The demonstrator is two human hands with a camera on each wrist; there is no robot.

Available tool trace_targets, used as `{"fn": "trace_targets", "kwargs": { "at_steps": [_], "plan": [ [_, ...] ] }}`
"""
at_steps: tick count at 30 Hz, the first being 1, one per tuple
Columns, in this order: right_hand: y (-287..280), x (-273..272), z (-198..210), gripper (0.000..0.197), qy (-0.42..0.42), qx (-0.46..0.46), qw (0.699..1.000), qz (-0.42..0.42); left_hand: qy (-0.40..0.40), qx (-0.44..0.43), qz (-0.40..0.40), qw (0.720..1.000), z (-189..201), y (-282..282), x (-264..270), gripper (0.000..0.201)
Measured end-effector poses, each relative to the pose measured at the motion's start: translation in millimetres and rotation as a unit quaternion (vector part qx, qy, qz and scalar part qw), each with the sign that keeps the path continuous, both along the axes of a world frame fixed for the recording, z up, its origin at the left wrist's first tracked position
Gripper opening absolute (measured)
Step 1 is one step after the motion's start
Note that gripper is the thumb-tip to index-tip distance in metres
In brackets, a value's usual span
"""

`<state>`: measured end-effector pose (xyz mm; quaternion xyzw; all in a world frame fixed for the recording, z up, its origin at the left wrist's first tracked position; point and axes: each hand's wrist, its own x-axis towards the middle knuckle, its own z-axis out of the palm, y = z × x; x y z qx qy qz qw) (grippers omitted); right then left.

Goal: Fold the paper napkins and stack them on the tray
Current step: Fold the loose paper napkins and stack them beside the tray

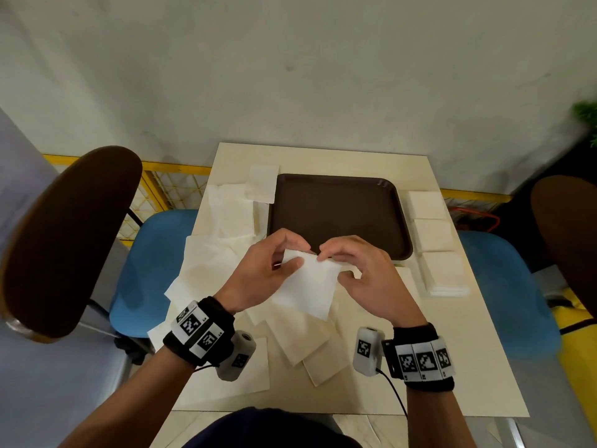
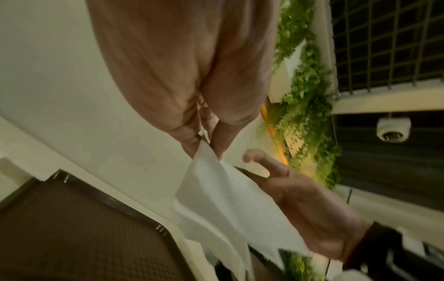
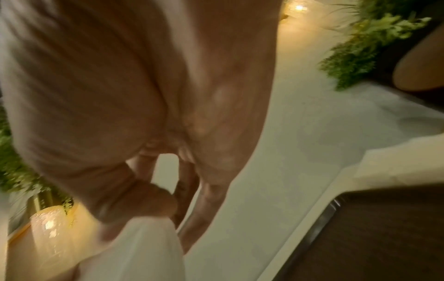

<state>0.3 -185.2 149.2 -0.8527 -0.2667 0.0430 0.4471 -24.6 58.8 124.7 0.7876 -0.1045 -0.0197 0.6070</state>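
Thin matt white paper napkin (image 1: 307, 282), dark brown plastic tray (image 1: 339, 208) w/ textured base, smooth cream tabletop (image 1: 452, 350)

White napkin (image 1: 307, 282) held aloft near the bare brown tray (image 1: 339, 215) (loose napkins (image 1: 213, 253) lie left).

Tray (image 1: 339, 205) sits at table (image 1: 452, 367) centre, toward far edge. Left of tray: loose napkins (image 1: 226, 215) spread out, overlapping, running near-left to table edge; one folded napkin (image 1: 262, 182) at tray's far-left corner. Right of tray: three napkin stacks (image 1: 433, 234) in a row, far to near. Near side of tray: both hands, left hand (image 1: 258, 270) & right hand (image 1: 371, 276), w/ one napkin (image 1: 307, 286) between them, above more napkins (image 1: 307, 344) lying on table.
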Motion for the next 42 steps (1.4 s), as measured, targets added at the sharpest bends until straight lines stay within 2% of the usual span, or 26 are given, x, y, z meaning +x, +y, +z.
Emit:
{"fn": "trace_targets", "kwargs": {
  "at_steps": [2, 3, 4, 6, 11, 14, 18, 22, 25, 27, 29, 31, 34, 36, 39, 42],
  "plan": [
    [4, -1, -1, 0.037, 0.057, 0.017, 0.998, -0.019, -0.028, 0.029, -0.012, 0.999, 1, -3, 0, 0.019],
    [8, -1, -2, 0.021, 0.076, 0.006, 0.997, -0.030, -0.041, 0.049, -0.014, 0.998, 0, -5, 0, 0.021],
    [12, -2, -4, 0.017, 0.089, -0.020, 0.995, -0.035, -0.051, 0.061, -0.018, 0.997, 0, -8, 0, 0.023],
    [18, -2, -15, 0.034, 0.080, -0.082, 0.993, -0.033, -0.064, 0.056, -0.022, 0.996, -1, -13, 1, 0.026],
    [14, 6, -36, 0.042, -0.043, -0.139, 0.989, -0.035, -0.066, 0.067, 0.012, 0.995, -7, -19, 7, 0.023],
    [5, 9, -44, 0.034, -0.082, -0.149, 0.985, -0.027, -0.079, 0.101, 0.023, 0.992, -13, -22, 10, 0.019],
    [-15, 11, -45, 0.027, -0.057, -0.113, 0.992, -0.028, -0.082, 0.113, 0.032, 0.990, -17, -35, 18, 0.011],
    [-59, 16, -47, 0.022, -0.013, -0.064, 0.996, -0.056, -0.016, 0.068, 0.043, 0.997, -20, -58, 26, 0.005],
    [-90, 18, -52, 0.027, 0.019, -0.051, 0.993, -0.104, 0.026, 0.044, 0.049, 0.997, -27, -88, 33, 0.011],
    [-103, 18, -61, 0.026, 0.049, -0.032, 0.987, -0.147, 0.046, 0.026, 0.065, 0.996, -35, -112, 40, 0.020],
    [-116, 19, -69, 0.013, 0.108, 0.016, 0.976, -0.190, 0.066, 0.015, 0.089, 0.994, -43, -134, 49, 0.025],
    [-131, 20, -78, 0.021, 0.161, 0.052, 0.962, -0.214, 0.088, 0.006, 0.121, 0.989, -51, -153, 58, 0.027],
    [-152, 25, -92, 0.023, 0.158, 0.027, 0.957, -0.242, 0.127, -0.007, 0.144, 0.981, -64, -177, 71, 0.025],
    [-163, 32, -103, 0.021, 0.149, 0.017, 0.951, -0.271, 0.180, -0.002, 0.121, 0.976, -72, -189, 76, 0.030],
    [-173, 41, -119, 0.016, 0.154, -0.027, 0.943, -0.295, 0.218, 0.060, 0.086, 0.970, -89, -204, 82, 0.046],
    [-175, 47, -131, 0.010, 0.170, -0.079, 0.935, -0.302, 0.211, 0.107, 0.097, 0.967, -107, -216, 83, 0.047]
  ]
}}
